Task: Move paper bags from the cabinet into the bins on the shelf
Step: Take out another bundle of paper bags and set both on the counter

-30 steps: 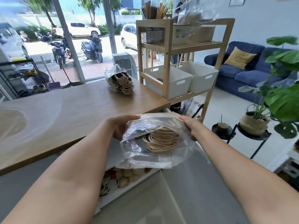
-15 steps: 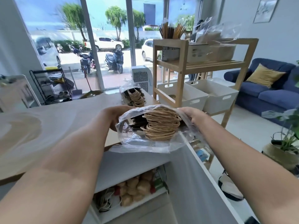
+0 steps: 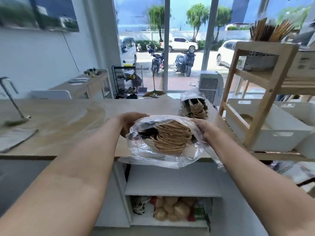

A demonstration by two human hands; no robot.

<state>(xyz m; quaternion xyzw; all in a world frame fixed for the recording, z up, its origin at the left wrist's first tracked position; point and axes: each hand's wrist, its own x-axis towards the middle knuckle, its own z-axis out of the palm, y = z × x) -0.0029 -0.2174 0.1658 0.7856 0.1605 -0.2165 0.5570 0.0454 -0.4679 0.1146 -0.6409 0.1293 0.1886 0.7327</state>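
Both hands, left (image 3: 131,122) and right (image 3: 202,127), grasp plastic-wrapped paper bag bundle (image 3: 167,140) above counter (image 3: 68,126).

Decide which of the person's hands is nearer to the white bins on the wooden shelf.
Right. The right hand grips the bundle's side facing the white bins; the left hand holds the far side.

Tan twine handles (image 3: 170,137) in clear plastic (image 3: 163,157); white bins (image 3: 279,133).
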